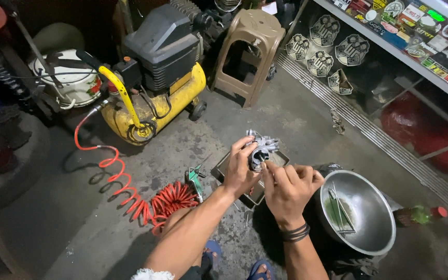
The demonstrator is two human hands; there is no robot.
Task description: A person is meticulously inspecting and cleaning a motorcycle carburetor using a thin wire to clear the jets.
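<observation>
Dim, harsh overhead light, dark corners, wide-angle bending at edges.

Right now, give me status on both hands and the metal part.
Left hand grips metal part. Right hand pokes thin tool into it, over tray. Nothing in the way; steel bowl alongside.

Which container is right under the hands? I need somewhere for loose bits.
The flat rectangular metal tray on the floor, not the round steel bowl off to the right.
</observation>
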